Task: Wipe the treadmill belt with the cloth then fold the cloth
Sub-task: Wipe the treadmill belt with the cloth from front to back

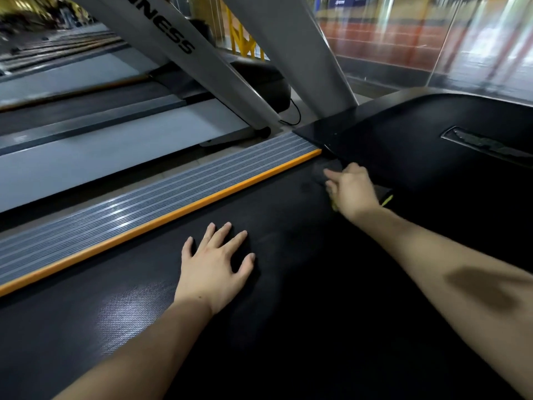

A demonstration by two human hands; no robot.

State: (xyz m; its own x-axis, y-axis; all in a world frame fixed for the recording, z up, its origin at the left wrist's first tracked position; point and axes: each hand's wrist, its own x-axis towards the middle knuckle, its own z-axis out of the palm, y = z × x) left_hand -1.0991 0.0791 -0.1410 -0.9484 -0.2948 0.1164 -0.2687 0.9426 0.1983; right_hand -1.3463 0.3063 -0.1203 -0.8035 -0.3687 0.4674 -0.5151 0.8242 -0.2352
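Two hands are on the black belt [288,284]: the left hand [216,264] lies flat with fingers spread, the right hand [350,190] grips a dark cloth [323,171] beside the motor cover [432,145]. An orange strip [161,226] and grey side rail [144,209] border the belt. The cloth is mostly hidden and blurred.

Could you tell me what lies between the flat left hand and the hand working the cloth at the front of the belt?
Only bare black belt: the head view shows nothing lying between the left hand and the right hand holding the dark cloth.
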